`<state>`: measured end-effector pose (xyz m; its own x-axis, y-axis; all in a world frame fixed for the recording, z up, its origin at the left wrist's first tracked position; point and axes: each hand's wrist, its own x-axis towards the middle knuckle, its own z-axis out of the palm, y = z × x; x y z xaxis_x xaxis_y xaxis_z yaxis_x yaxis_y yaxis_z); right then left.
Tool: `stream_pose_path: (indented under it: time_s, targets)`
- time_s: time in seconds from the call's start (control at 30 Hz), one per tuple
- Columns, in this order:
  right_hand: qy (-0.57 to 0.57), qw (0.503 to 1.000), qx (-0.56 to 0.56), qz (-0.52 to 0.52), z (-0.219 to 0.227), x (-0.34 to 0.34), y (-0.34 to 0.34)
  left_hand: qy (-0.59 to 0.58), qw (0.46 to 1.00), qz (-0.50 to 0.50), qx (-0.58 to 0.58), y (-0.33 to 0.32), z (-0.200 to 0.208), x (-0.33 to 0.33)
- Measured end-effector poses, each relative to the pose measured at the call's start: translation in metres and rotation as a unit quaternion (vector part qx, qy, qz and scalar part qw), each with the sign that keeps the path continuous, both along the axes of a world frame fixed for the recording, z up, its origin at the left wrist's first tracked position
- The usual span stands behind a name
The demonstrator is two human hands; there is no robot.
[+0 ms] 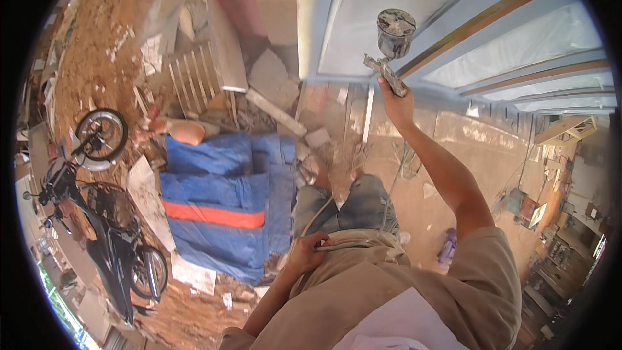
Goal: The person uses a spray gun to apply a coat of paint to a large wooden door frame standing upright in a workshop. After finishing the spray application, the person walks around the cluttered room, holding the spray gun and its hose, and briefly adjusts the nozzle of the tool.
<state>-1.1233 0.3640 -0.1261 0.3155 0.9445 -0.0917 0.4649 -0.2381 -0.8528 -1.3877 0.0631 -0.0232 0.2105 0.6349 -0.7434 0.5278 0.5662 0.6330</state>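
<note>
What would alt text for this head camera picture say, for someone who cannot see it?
Seen from above, a person's right hand raises a spray gun with a metal cup toward a pale blue panelled door, while the left hand grips a hose at the waist. A blue tarp and a motorbike are on the dirt ground to the left.

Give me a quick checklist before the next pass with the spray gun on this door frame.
1. Right hand has a firm grip on the spray gun: ok, fingers wrapped round the handle.
2. Cup sits upright on top of the gun: ok.
3. Left hand keeps the hose gathered at the waist: ok.
4. Hose free of kinks lower down: cannot tell, it is hidden behind the legs.
5. Gun aimed at the pale blue frame: ok, it is held up against it.
6. Blue tarp and motorbike out of the spray: cannot tell.
</note>
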Motion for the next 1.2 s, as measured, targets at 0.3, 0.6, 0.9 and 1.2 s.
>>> stream_pose_path:
  time_s: [0.3,0.6,0.9,1.2]
  targets:
    - [-0.098,0.979,-0.174,-0.042,-0.196,-0.039,-0.018,-0.025,0.995,0.056,-0.074,-0.056,-0.069,0.014]
    - [-0.124,0.96,-0.25,-0.039,-0.305,-0.068,-0.034,-0.015,0.991,0.083,-0.1,-0.079,-0.095,0.028]
    - [-0.014,0.995,-0.087,-0.045,-0.126,-0.051,0.001,-0.015,0.997,0.068,0.02,-0.036,-0.058,0.012]
    - [0.03,0.995,0.092,-0.004,0.155,-0.022,0.036,-0.041,0.985,0.031,0.162,0.025,0.003,-0.001]
